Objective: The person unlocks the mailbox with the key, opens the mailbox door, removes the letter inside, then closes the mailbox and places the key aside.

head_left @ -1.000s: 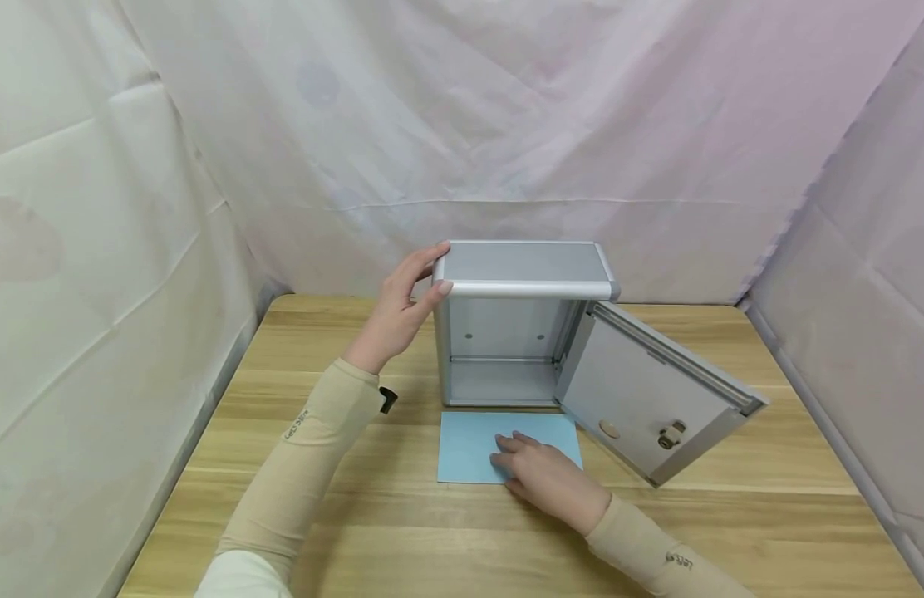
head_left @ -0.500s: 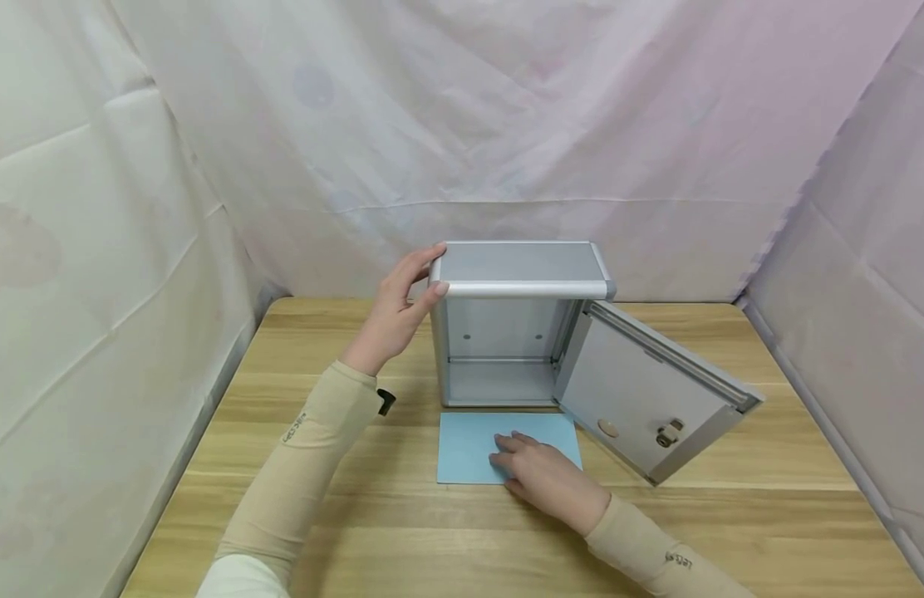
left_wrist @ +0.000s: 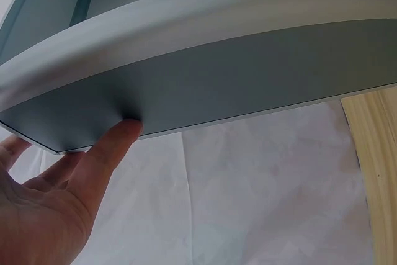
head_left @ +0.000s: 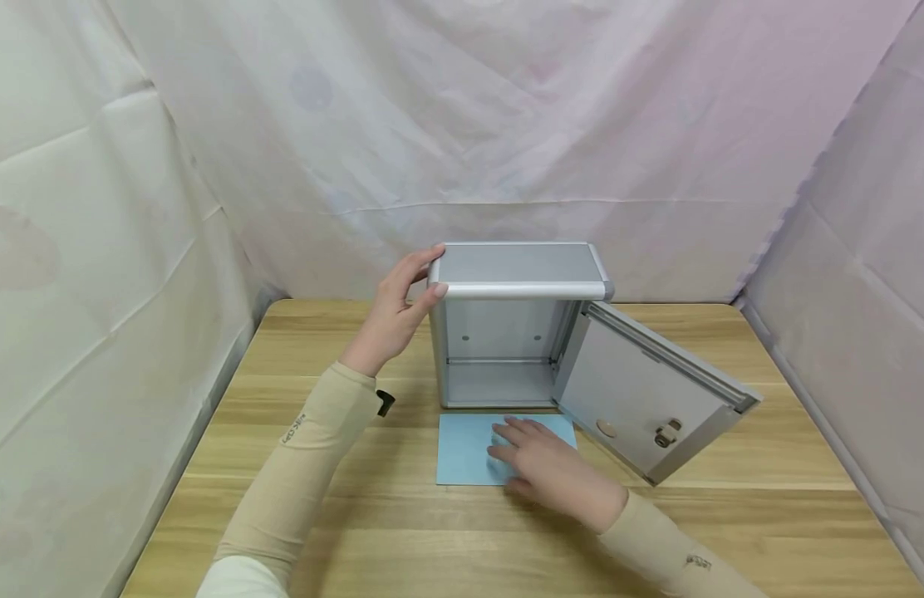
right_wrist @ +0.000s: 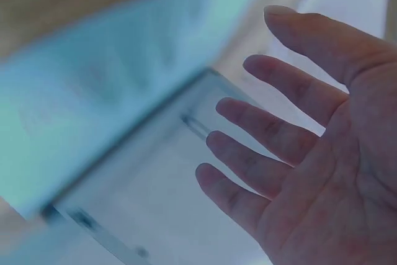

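Note:
A grey metal lockbox (head_left: 518,262) stands upright on the table, its hinged door (head_left: 634,382) swung out to the right. At the box's upper left corner my left hand (head_left: 390,320) holds on, thumb at the front edge and fingers towards the back. The left wrist view shows fingertips (left_wrist: 129,127) against the dark side panel. A light blue sheet of paper (head_left: 465,453) lies flat just before the box opening. My right hand (head_left: 555,477) is over the sheet's right part, fingers spread; in the right wrist view the palm (right_wrist: 335,172) holds nothing and the sheet is apart from it.
A lock (head_left: 667,433) and a round disc (head_left: 606,428) sit on the door's inner face. The door's lower corner reaches over the wooden table (head_left: 402,531) to the right. Pale cloth (head_left: 462,108) hangs behind and at both sides.
My right hand has lifted off the blue paper and shifted slightly right, its fingers opening out. The left hand keeps its hold on the box. The paper stays in place.

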{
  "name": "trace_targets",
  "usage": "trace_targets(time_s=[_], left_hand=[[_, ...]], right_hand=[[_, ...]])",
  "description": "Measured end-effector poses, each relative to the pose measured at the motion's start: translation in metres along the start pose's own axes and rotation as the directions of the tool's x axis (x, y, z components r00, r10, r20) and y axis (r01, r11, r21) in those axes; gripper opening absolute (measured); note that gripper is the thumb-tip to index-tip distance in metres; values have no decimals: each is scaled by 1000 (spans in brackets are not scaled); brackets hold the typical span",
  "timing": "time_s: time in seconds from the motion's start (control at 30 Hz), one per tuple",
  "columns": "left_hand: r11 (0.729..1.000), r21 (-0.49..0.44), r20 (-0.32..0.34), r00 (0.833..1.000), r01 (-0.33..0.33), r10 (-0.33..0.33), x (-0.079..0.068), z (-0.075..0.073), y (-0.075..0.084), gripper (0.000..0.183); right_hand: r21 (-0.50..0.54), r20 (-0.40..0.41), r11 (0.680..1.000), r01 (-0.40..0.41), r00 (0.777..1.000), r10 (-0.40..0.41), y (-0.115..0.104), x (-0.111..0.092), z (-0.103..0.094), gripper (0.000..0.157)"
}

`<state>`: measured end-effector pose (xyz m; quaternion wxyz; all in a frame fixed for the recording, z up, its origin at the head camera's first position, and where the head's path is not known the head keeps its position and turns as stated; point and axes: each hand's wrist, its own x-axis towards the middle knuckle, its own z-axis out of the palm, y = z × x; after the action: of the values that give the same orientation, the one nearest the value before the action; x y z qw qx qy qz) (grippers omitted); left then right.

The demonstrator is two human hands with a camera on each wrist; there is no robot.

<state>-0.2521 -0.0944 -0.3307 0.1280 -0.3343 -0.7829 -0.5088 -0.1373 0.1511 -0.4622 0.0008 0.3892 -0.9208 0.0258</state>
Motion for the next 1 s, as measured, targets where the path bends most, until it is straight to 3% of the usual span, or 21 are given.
trace_targets(time_s=[0.17,0.3,0.43,0.53,0.6,0.67,0.83,1.0], left_hand=[[1000,-4,3,1000,7,-7,-1,-1,0,51],[1000,-8,1,1000,7,-7,-1,-1,0,50],[1000,-12,-3,1000,-1,1,-1,-1,0,50],[1000,-12,-4,1000,-10,10,-1,-1,0,50],[1000,-10,-3,1000,-13,13,-1,-1,0,51],[1000,-10,-3,1000,-17,17,0,-1,0,51],[1000,-5,-2,1000,-18,18,0,-1,1,51],[1000,-2,-6,1000,-21,21,1,-1,1,51]], right_hand=[[-33,-123,999,18,992,-22,1,-6,-43,47],[-44,-256,999,25,966,-36,4,-13,-77,49],[-48,-380,999,20,924,-37,9,-25,-103,47],[-56,-475,998,18,879,-43,11,-34,-118,41],[-63,-523,998,0,852,-33,11,-40,-127,46],[-81,-589,997,-10,807,-39,12,-46,-135,50],[-102,-681,993,-63,732,-23,17,-63,-147,48],[-104,-704,988,-116,710,9,26,-83,-151,50]])
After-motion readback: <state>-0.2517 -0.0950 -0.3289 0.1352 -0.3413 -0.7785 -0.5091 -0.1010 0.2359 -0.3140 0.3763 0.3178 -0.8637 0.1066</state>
